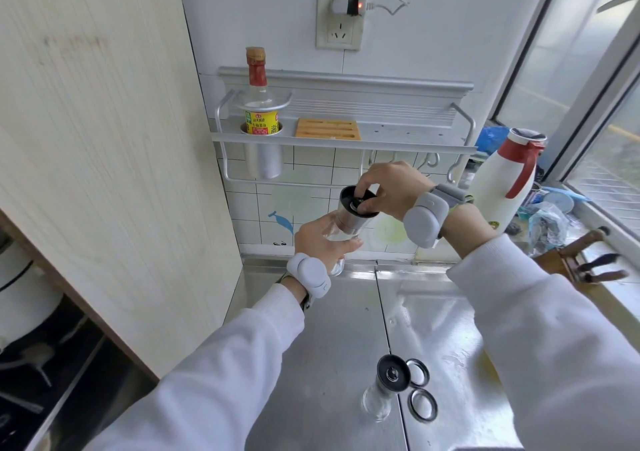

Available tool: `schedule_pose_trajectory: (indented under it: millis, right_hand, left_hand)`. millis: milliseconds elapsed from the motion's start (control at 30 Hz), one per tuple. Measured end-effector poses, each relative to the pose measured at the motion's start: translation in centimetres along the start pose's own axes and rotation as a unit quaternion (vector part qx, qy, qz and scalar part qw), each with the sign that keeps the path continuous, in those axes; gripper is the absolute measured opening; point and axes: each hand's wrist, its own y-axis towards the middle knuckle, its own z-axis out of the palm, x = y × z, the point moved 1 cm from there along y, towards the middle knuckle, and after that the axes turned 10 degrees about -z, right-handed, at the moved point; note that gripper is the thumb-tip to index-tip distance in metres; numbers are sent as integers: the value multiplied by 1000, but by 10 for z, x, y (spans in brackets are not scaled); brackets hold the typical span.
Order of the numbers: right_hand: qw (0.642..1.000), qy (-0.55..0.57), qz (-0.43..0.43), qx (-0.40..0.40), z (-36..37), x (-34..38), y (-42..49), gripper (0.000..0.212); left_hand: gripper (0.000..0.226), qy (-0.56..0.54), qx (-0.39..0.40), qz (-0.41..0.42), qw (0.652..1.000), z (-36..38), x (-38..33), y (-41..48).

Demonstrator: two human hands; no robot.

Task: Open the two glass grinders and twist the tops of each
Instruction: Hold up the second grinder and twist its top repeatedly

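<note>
Up over the counter (329, 332), one glass grinder (349, 220) hangs tilted in mid-air. The left hand (320, 241) has its grip wrapped round the clear glass body, and the right hand (391, 187) sits above it, fingertips pinching the knob on the black top. Down near the front, the second grinder (388, 383) stands upright on the counter, untouched, with two round lids (417, 372) lying flat just beside it.
</note>
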Motion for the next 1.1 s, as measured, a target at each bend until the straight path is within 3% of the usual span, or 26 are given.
schedule_pose_trajectory:
  millis: [167,267,633,1100]
  right_hand:
    - [998,-32,11,-43,4,0,1,26]
    - [1000,5,-9,-23,3,-1,2,12]
    - [998,2,-44,34,1,0,8,22]
    - [1000,-2,-9,9,-2,-3,20,17]
  left_hand:
    - [39,-63,30,-52,996,-1,-6,-1]
    - [40,-33,15,-29,999,-1,-5,1]
    - [35,1,-12,-10,1000,-2,5,9]
    - [42,4,-12,5,1000,-3,3,23]
